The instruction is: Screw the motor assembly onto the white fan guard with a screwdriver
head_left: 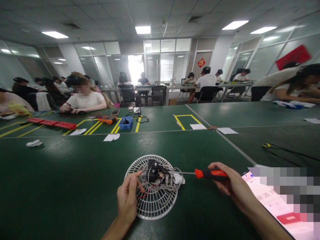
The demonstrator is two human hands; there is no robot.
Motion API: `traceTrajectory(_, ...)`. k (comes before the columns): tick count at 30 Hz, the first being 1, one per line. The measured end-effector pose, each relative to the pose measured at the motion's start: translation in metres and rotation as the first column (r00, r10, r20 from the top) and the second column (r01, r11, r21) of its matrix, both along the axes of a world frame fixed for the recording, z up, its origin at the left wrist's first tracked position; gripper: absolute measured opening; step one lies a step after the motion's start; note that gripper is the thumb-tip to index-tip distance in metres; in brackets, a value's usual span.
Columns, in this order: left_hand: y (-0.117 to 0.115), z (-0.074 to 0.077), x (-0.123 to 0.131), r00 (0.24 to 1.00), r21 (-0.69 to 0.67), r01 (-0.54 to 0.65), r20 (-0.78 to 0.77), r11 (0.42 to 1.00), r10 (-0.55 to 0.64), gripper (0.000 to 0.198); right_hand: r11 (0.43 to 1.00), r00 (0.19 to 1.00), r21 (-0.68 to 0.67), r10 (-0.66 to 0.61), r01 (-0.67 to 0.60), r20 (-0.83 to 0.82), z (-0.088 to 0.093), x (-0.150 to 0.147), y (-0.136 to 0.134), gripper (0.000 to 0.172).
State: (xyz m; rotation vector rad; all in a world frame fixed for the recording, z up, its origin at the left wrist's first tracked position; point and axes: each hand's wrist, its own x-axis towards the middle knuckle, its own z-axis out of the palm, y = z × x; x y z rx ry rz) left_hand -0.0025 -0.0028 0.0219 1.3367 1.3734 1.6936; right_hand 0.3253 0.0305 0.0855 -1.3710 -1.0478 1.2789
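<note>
A white round fan grille (160,208) lies flat on the green table. On top of it sits a black fan motor assembly (151,173) with grey and red wires looped around it. My left hand (128,193) grips the left side of the motor, fingers bent against it and partly hidden. In my right hand (231,183) is a red and black screwdriver (211,174), closed around the handle. Its long shaft runs level to the left, and the tip meets the right side of the motor; the exact contact point is too small to make out.
A phone (277,203) with a lit screen lies at the lower right. Beyond stand a blue bin (125,123), an orange multimeter (107,119), red trays (51,122) and paper sheets (111,137). A black cord (287,150) lies right. Other people (85,96) sit at tables.
</note>
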Motion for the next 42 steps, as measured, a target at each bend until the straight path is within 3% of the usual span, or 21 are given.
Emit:
traceTrajectory(12, 0.0002, -0.0089, -0.0023, 0.997, -0.012, 0.046, -0.064, 0.999, -0.046, 0.036, 1.000, 1.000, 0.013, -0.011, 0.011, -0.022, -0.0020, 0.0005, 0.0011, 0.044)
traceTrajectory(19, 0.0002, -0.0095, 0.0006, 0.967, 0.026, -0.086, -0.237, 0.996, 0.090, 0.034, 0.999, 0.997, -0.014, -0.031, 0.030, -0.071, -0.0017, 0.0008, -0.0002, 0.041)
traceTrajectory(24, -0.0002, -0.0083, -0.0012, 0.942, 0.053, -0.083, -0.321, 0.995, 0.096, 0.028, 0.999, 0.990, -0.018, -0.053, 0.051, -0.134, 0.0004, 0.0003, -0.0020, 0.041)
traceTrajectory(42, 0.0019, -0.0050, -0.0008, 0.964, 0.011, -0.088, -0.252, 0.996, 0.088, 0.025, 0.999, 0.974, -0.009, -0.038, 0.037, -0.222, 0.0054, 0.0092, 0.0023, 0.046)
